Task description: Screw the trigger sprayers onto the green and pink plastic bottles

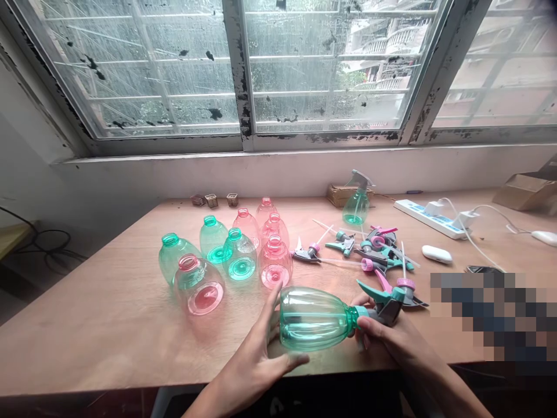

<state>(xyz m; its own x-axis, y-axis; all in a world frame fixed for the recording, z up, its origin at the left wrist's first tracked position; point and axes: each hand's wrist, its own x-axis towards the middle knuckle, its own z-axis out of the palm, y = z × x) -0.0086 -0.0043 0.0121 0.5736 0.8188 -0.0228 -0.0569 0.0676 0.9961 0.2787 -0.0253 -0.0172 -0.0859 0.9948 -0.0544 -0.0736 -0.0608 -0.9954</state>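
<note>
A green spray bottle (311,318) lies on its side across the near edge of the wooden table (113,313). My left hand (256,354) cups its base, fingers curled round the body. My right hand (385,337) is closed round the bottle's neck, where a grey and teal trigger sprayer head (383,302) sits. Several empty green and pink bottles (237,255) lie in a cluster left of centre. Several loose sprayer heads (374,247) with dip tubes lie scattered to the right of them.
One assembled green spray bottle (355,203) stands upright near the back, beside a small cardboard box (337,194). A white power strip (430,217) with cables, a white case (437,253) and a cardboard box (526,191) lie at the right. A window runs behind.
</note>
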